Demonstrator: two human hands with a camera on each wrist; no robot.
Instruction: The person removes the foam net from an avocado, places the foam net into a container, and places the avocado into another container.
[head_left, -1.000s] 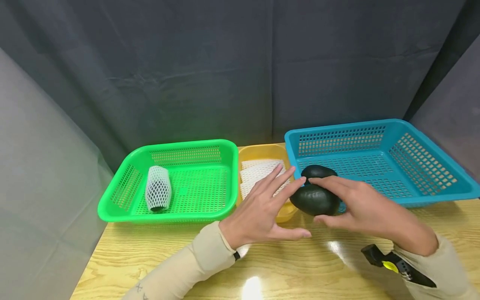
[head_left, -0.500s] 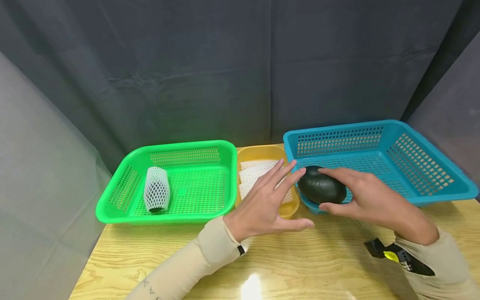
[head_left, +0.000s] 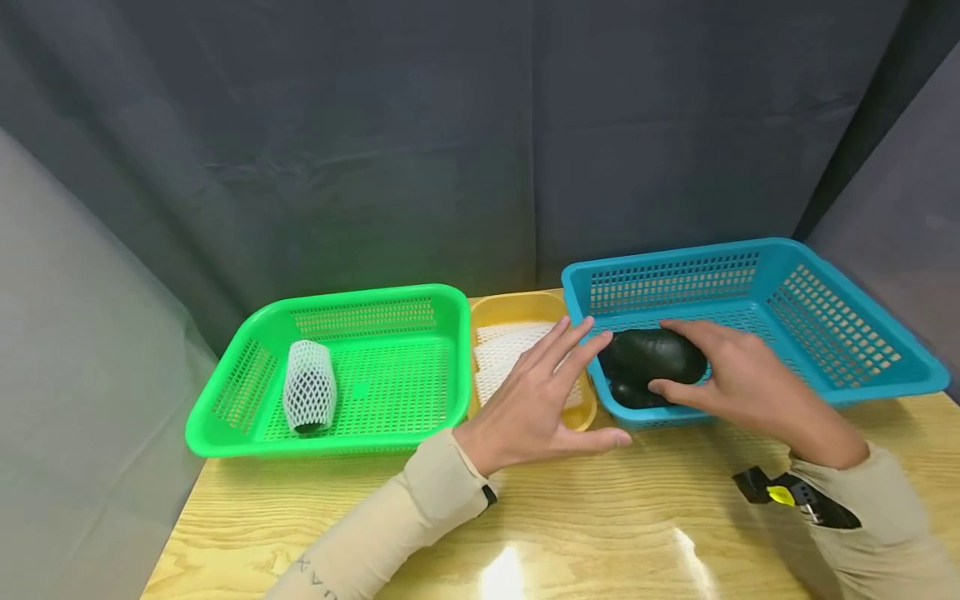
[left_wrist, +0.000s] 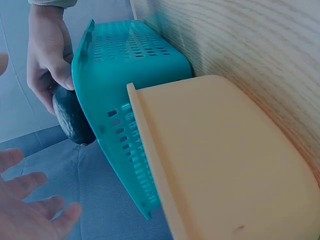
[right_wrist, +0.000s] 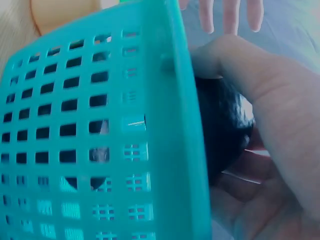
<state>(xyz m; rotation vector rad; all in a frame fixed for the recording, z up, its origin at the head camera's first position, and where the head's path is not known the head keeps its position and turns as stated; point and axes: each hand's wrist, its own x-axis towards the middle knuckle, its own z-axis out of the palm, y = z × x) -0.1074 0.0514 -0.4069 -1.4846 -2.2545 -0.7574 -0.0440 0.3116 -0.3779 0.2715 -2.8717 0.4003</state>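
My right hand (head_left: 750, 379) grips a dark green avocado (head_left: 663, 357) between thumb and fingers, over the near left corner of the blue basket (head_left: 765, 243). Another dark avocado (head_left: 636, 397) shows partly beneath it inside the basket. In the left wrist view, the gripped avocado (left_wrist: 72, 117) stands above the basket's rim. My left hand (head_left: 528, 408) is spread over the yellow basket (head_left: 517, 302), fingers apart and holding nothing. White foam net sleeves (head_left: 510, 350) lie in that basket, partly hidden by the hand.
A green basket (head_left: 367, 293) stands on the left, with a dark fruit in a white foam net (head_left: 310, 385) inside. All three baskets sit side by side on the wooden table (head_left: 600, 525). A dark grey curtain (head_left: 375, 150) hangs close behind them.
My right hand has carried the avocado back and slightly right, from in front of the blue basket's near rim to over its inside. The left hand has barely shifted, still spread.
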